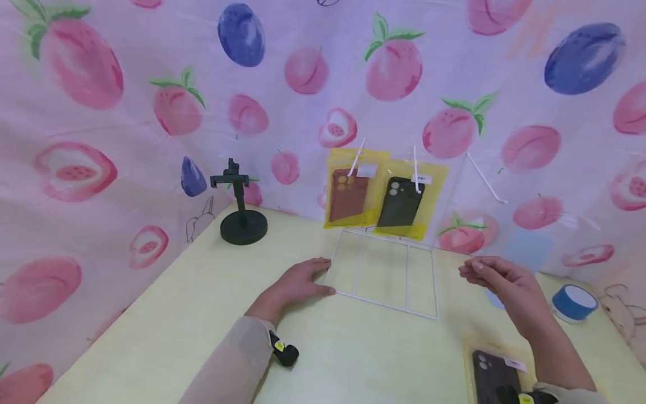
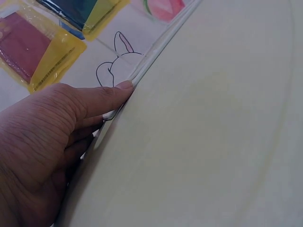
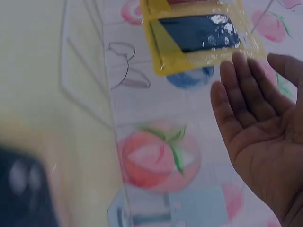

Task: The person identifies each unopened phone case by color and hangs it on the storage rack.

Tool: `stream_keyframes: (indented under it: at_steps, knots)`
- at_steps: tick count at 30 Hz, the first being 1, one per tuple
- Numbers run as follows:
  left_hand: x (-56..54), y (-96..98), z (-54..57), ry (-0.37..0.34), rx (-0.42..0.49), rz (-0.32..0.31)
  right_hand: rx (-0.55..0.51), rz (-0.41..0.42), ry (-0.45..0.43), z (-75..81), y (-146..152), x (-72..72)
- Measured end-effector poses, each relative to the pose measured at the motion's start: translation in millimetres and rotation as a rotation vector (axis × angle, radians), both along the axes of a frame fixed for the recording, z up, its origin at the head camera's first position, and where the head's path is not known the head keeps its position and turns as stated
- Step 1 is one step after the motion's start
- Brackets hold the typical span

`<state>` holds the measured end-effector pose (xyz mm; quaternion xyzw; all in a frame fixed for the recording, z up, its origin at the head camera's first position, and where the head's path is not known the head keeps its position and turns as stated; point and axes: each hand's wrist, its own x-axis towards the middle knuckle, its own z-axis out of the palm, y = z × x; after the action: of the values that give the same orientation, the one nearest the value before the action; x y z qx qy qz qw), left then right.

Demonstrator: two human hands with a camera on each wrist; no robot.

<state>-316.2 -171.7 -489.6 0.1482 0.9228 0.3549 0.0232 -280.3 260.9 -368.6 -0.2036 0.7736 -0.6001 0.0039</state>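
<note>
A white wire display rack point(image 1: 386, 304) stands on the table, its prongs jutting out at the top. From two prongs hang yellow packets, one with a red phone case point(image 1: 349, 196) and one with a black phone case point(image 1: 401, 202); the right prong point(image 1: 487, 178) is bare. My left hand point(image 1: 303, 280) holds the left front corner of the rack's base, thumb point(image 2: 120, 90) along the wire and fingers curled behind it. Raised to the right of the rack, my right hand point(image 1: 504, 280) is empty, its fingers point(image 3: 241, 85) loosely extended.
Below my right forearm lies another packet with a dark phone case point(image 1: 497, 373). A blue and white tape roll point(image 1: 574, 303) sits at the right. At the back left stands a black phone stand point(image 1: 243, 224). Fruit-patterned cloth point(image 1: 313, 106) hangs behind the table.
</note>
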Motion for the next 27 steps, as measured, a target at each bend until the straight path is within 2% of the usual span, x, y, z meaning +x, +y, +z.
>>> stream_keyframes:
  at_steps: [4,5,8,11,15,18,23,27]
  knots:
    - [0.7,-1.3,3.6,-0.007,-0.011,0.01,0.212,0.013,-0.017,-14.0,30,25.8]
    - [1.1,-1.4,4.0,-0.011,-0.012,0.009,0.241,0.005,-0.052,-17.4,37,32.0]
    - [1.0,-0.5,4.1,-0.014,-0.013,0.005,0.314,-0.063,-0.137,-33.4,60,45.4]
    - [-1.9,4.3,2.0,-0.007,-0.002,-0.005,0.346,-0.154,-0.23,-55.9,84,52.6]
    - [-8.6,7.8,-1.3,0.02,0.001,-0.052,0.474,-0.249,-0.354,-84.5,106,47.4]
    - [-12.5,10.7,-2.4,0.028,-0.014,-0.084,0.577,-0.282,-0.421,-97.0,113,42.1]
    - [-8.2,3.6,-1.5,0.015,-0.034,-0.049,0.679,-0.242,-0.405,-104.9,104,33.5]
    - [-2.0,-5.9,-0.3,0.017,-0.023,-0.039,0.835,-0.207,-0.359,-101.4,94,26.8]
